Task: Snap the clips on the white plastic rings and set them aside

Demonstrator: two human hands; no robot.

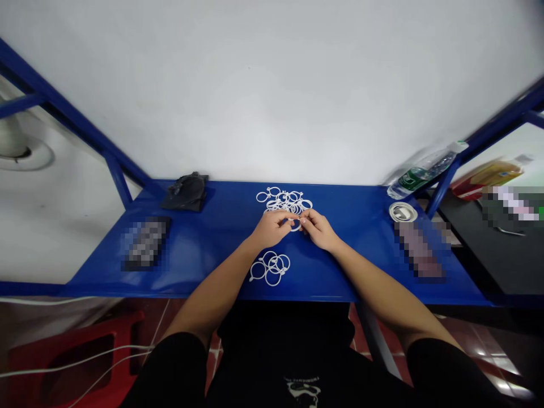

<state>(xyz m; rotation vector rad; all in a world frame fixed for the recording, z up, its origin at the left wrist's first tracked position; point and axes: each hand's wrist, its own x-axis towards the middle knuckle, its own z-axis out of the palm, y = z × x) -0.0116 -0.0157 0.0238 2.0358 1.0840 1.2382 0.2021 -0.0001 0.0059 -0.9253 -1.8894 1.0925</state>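
On the blue table (212, 255) my left hand (272, 225) and my right hand (318, 226) meet at the middle, fingers pinched together on one white plastic ring (296, 222). Just beyond my fingers lies a loose heap of white rings (284, 199). Nearer to me, under my left forearm's side, sits a small cluster of linked white rings (271, 267).
A dark crumpled bag (186, 191) lies at the back left, and a blurred dark flat object (144, 243) at the left. A plastic bottle (425, 170) lies at the back right, next to a round metal lid (403, 212). Blue frame bars rise on both sides.
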